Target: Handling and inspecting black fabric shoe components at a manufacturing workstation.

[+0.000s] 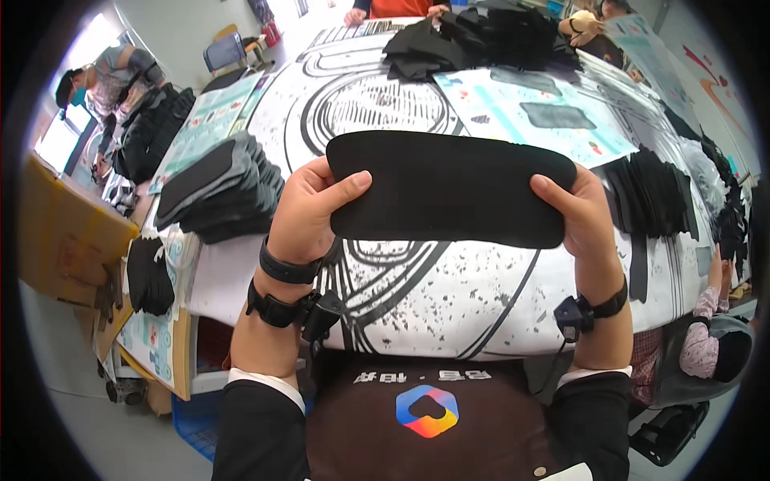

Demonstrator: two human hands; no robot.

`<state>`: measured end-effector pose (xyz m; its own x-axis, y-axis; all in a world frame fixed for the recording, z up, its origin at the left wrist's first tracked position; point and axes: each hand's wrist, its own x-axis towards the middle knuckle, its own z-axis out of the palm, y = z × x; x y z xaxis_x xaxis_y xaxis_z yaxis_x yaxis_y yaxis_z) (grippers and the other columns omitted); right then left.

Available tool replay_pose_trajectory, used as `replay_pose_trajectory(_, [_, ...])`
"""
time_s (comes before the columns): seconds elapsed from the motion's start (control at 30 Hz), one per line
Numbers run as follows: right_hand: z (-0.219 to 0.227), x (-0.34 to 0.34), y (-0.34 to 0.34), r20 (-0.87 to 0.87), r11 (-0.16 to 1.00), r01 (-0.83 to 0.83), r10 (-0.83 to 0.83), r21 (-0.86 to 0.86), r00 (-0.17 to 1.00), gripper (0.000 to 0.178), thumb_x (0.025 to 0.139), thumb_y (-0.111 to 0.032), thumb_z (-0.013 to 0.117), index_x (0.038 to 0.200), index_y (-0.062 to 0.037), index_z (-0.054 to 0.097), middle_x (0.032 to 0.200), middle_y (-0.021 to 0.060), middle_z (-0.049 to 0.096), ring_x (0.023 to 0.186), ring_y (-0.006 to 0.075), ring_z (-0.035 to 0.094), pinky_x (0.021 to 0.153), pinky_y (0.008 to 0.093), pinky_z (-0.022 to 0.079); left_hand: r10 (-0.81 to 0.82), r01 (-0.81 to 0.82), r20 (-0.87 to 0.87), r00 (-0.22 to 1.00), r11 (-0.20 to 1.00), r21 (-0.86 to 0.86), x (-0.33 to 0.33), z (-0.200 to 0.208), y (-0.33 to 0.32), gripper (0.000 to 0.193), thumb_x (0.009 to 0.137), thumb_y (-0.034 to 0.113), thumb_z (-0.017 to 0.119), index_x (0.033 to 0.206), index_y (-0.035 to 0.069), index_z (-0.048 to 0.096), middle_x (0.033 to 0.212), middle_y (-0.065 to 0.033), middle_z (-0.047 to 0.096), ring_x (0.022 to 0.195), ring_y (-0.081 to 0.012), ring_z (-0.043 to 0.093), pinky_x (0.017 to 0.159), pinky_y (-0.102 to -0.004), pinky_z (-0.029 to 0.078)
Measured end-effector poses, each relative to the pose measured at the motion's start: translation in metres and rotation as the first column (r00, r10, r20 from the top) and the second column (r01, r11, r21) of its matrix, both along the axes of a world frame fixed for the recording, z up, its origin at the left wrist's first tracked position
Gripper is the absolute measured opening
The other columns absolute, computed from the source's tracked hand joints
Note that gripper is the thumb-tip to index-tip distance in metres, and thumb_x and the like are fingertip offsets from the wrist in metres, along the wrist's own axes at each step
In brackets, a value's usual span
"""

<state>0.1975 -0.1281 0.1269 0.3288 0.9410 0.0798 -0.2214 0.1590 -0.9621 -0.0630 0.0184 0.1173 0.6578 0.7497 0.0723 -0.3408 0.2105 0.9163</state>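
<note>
Center frame: black round-cornered panel [449, 188] held by its ends, left hand [309, 196] and right hand [585, 200], thumbs on the near face. White patterned table cover [441, 313] below. Gray-black stack [216, 188] left, dark stack [651, 192] right, black pile [497, 40] top. Co-worker [112, 80] upper left.

Smooth matt cloth pc [449, 191], smooth tbl cover [449, 309], matt cardbd box [64, 232]

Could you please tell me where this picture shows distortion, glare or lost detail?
Head view: the white, black-printed table covering has bent edges; head view: the bright white window at upper left looks washed out; head view: the matte-black, rounded, fabric-like sheet at centre shows almost no texture.
</note>
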Motion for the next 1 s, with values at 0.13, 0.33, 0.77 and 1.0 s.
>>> replay_pose_trajectory(0.13, [-0.018, 0.028, 0.028, 0.639, 0.936, 0.018, -0.255, 0.352, 0.726, 0.016, 0.077, 0.007, 0.061, 0.091, -0.0005, 0.063, 0.089, 0.0055, 0.067, 0.082, 0.0139, 0.063, 0.071, 0.0248, 0.049, 0.195, -0.127, -0.153, 0.969, 0.920, 0.370, 0.009, -0.010, 0.031, 0.019, 0.081, 0.001, 0.065, 0.100, 0.000, 0.063, 0.091, -0.0044, 0.065, 0.080, -0.0071, 0.059, 0.075, -0.0191, 0.046])
replay_pose_trajectory(0.33, [-0.077, 0.059, 0.050, 0.957, 0.937, -0.223, -0.287, 0.270, -0.046, 0.025, 0.060, 0.011, 0.054, 0.074, -0.0075, 0.065, 0.084, 0.0039, 0.066, 0.094, 0.0220, 0.059, 0.090, 0.0368, 0.043, 0.364, 0.250, -0.298, 0.882, 0.173, 0.953, 0.018, -0.064, 0.069, 0.030, 0.061, -0.012, 0.055, 0.079, 0.008, 0.070, 0.093, -0.0054, 0.067, 0.097, -0.0258, 0.059, 0.086, -0.0340, 0.046])
replay_pose_trajectory(0.77, [-0.055, 0.007, 0.085, 0.808, 0.993, -0.105, 0.098, -0.045, 0.581, 0.025, 0.080, -0.003, 0.046, 0.096, -0.0049, 0.065, 0.094, 0.0109, 0.064, 0.088, 0.0238, 0.059, 0.079, 0.0305, 0.044, -0.032, 0.036, -0.162, 0.986, 0.999, 0.018, 0.057, -0.041, 0.048, 0.027, 0.085, 0.000, 0.046, 0.109, 0.000, 0.056, 0.108, -0.0114, 0.060, 0.101, -0.0196, 0.057, 0.093, -0.0302, 0.042])
replay_pose_trajectory(1.0, [-0.092, -0.008, 0.092, 0.959, 0.970, -0.232, -0.009, 0.078, 0.284, 0.030, 0.087, -0.015, 0.051, 0.114, -0.0030, 0.055, 0.118, 0.0154, 0.055, 0.112, 0.0306, 0.050, 0.094, 0.0365, 0.041, 0.120, -0.124, -0.038, 0.992, 0.987, -0.104, 0.074, -0.057, 0.047, 0.019, 0.086, 0.003, 0.047, 0.104, 0.001, 0.054, 0.103, -0.0102, 0.060, 0.098, -0.0194, 0.057, 0.092, -0.0310, 0.042])
